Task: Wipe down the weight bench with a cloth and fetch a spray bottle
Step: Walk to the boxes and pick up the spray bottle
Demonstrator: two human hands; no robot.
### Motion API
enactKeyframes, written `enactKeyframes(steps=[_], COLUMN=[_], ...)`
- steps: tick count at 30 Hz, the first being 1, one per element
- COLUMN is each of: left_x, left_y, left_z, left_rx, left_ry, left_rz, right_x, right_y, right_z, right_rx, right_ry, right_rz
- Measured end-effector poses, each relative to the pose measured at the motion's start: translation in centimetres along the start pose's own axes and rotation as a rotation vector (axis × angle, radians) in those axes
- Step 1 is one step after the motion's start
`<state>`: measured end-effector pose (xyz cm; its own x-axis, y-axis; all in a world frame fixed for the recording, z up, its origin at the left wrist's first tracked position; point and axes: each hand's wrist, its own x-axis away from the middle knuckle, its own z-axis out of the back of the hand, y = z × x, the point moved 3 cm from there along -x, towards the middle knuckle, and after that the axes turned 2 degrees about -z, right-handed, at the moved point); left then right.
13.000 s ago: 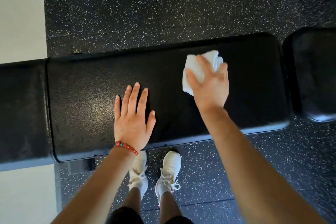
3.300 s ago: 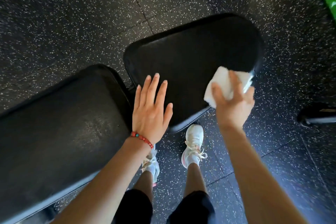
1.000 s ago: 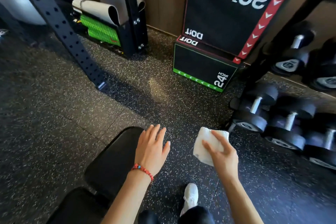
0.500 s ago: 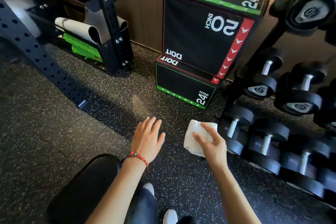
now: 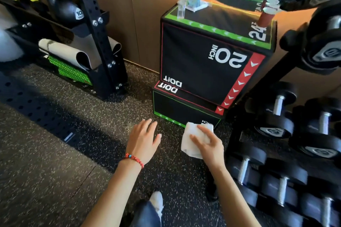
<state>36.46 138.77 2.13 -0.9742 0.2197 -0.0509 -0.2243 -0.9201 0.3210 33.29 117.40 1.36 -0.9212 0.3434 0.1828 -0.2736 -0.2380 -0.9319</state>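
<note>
Bench now out of view, wiping apparently done: right hand (image 5: pixel 212 145) grips the cloth (image 5: pixel 191 140), left hand (image 5: pixel 143 140) hangs open, empty. Spray bottle (image 5: pixel 181 4) stands at 12 o'clock on the box (image 5: pixel 203 64).

Two hands: left hand (image 5: pixel 143 142), right hand (image 5: pixel 209 144). One white cloth (image 5: pixel 191 140). One clear spray bottle (image 5: pixel 181 3). Two stacked plyo boxes (image 5: pixel 199 64). One kettlebell (image 5: pixel 64 5). One bracelet (image 5: pixel 134 158).

Your right hand (image 5: pixel 209 145) covering part of the cloth (image 5: pixel 191 140), your shoe (image 5: pixel 156 202) blurred, the dumbbells (image 5: pixel 276 186) cut off at the right edge.
</note>
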Motion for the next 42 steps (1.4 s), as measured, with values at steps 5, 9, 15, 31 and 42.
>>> enactKeyframes(steps=[5, 9, 15, 31, 42], left_x=[-7.7, -13.3, -23.0, -47.6, -61.7], left_y=[-1.5, -2.1, -1.5, 0.6, -1.8], left_z=[1.3, 1.5, 1.0, 3.7, 7.1], left_rx=[-0.012, 0.009, -0.012, 0.006, 0.279], left_ry=[0.008, 0.005, 0.013, 0.124, 0.332], left_rz=[-0.015, -0.024, -0.045, -0.039, -0.141], right_x=[-6.3, -11.1, -20.5, -44.7, -54.4], right_y=[-3.4, -5.2, -6.7, -16.0, -19.7], right_z=[-1.4, -1.7, -1.7, -1.5, -5.8], right_rx=[-0.015, -0.023, -0.011, -0.055, -0.106], right_ry=[0.037, 0.056, 0.063, 0.031, 0.19], right_rz=[0.003, 0.028, 0.031, 0.094, 0.081])
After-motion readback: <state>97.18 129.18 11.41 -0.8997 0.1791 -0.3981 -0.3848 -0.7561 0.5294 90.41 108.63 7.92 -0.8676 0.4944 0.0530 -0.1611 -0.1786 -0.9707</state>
